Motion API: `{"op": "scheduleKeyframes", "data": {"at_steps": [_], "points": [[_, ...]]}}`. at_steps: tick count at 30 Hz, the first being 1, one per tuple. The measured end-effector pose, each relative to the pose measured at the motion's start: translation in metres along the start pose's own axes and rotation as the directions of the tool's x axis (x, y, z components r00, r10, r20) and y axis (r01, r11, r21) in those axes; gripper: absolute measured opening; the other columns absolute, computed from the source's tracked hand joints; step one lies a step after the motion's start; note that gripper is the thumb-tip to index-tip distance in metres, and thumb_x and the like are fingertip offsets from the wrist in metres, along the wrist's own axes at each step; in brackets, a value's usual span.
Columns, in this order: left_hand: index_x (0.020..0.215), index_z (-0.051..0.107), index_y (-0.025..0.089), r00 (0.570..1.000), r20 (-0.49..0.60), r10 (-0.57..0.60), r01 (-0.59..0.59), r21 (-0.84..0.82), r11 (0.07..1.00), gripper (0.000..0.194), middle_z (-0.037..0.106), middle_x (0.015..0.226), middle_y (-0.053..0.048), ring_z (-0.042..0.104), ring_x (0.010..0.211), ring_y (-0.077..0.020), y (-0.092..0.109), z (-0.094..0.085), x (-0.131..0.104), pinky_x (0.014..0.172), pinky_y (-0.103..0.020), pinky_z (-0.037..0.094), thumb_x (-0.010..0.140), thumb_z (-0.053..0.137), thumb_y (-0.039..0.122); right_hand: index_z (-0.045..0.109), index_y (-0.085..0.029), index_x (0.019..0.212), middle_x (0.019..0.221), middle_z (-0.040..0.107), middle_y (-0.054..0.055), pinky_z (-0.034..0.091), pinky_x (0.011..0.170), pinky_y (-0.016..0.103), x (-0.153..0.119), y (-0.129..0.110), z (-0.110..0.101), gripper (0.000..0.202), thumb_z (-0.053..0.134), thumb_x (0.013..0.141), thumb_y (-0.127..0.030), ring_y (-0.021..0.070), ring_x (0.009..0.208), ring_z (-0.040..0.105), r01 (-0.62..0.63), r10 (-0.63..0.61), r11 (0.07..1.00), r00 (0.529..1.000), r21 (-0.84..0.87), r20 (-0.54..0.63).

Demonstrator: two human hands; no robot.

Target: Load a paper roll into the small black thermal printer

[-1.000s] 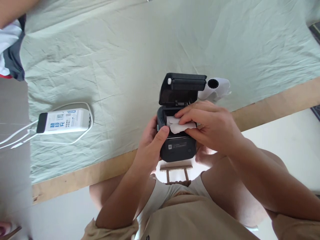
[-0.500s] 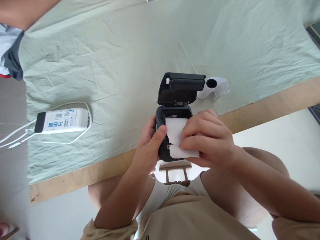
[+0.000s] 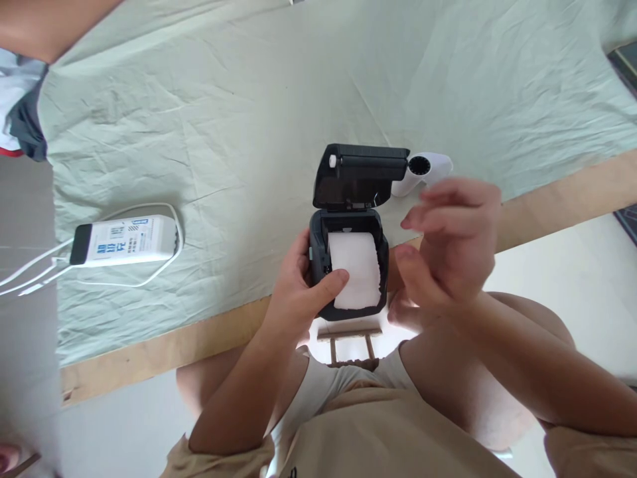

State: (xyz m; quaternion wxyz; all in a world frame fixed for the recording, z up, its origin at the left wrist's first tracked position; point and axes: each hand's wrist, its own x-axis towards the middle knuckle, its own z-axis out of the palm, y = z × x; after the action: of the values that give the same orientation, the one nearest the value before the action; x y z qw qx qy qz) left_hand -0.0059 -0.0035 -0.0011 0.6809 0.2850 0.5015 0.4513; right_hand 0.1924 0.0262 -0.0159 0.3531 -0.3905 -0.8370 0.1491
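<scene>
A small dark label printer (image 3: 323,309) with its lid (image 3: 355,176) raised is held at the table's edge. My left hand (image 3: 303,285) grips its left side, the thumb lying on the white paper roll (image 3: 358,265) inside. The paper's torn end lies over the front of the compartment. To the right of the printer, my right hand (image 3: 448,245) is lifted off it, blurred, with fingers apart and nothing seen in them. Just beyond that hand a white curled piece with a dark round opening (image 3: 419,166) rests on the cloth, partly covered by the fingers.
A pale green cloth (image 3: 223,119) covers the table, leaving a wooden edge (image 3: 164,345) bare along the front. At left lies a white power strip (image 3: 129,240) with cables. Another person's arm (image 3: 50,26) reaches in at the upper left.
My right hand has let go of the paper and moved right and up, away from the printer. The paper now lies flat in the compartment, with my left thumb shifted onto it.
</scene>
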Motion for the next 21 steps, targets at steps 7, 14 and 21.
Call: {"op": "scheduleKeyframes", "data": {"at_steps": [7,14,21], "points": [[0.129,0.073,0.025,0.999,-0.012,0.037,-0.036,0.052,0.998,0.064,0.081,0.108,-0.006,0.077,0.095,-0.0271,0.002,0.002,-0.002,0.075,-0.032,0.065,0.070,0.097,0.034,0.062,-0.037,0.128,0.114,0.070,0.006,0.054,0.073,0.047,0.007,0.008,-0.008,0.036,0.068,0.092,-0.038,0.0257,0.086,0.067,-0.093,0.105,0.992,0.984,0.090,-0.140],[0.123,0.067,0.021,1.000,0.000,-0.022,0.022,-0.013,1.000,0.072,0.080,0.105,-0.005,0.076,0.089,-0.0232,0.005,0.004,0.004,0.074,-0.031,0.065,0.058,0.099,0.021,0.062,-0.027,0.112,0.105,0.066,0.006,0.051,0.061,0.035,0.011,0.010,-0.003,0.025,0.065,0.087,-0.025,0.0203,0.084,0.062,0.094,-0.046,0.984,0.954,0.149,-0.296],[0.128,0.067,0.022,1.000,-0.019,0.002,-0.001,0.044,0.999,0.073,0.080,0.111,-0.007,0.077,0.095,-0.0265,0.003,0.003,0.003,0.072,-0.031,0.065,0.062,0.098,0.027,0.062,-0.025,0.111,0.109,0.063,0.008,0.052,0.062,0.033,0.007,0.013,0.001,0.023,0.066,0.089,-0.030,0.0202,0.089,0.062,0.089,-0.051,0.988,0.957,0.123,-0.285]]}}
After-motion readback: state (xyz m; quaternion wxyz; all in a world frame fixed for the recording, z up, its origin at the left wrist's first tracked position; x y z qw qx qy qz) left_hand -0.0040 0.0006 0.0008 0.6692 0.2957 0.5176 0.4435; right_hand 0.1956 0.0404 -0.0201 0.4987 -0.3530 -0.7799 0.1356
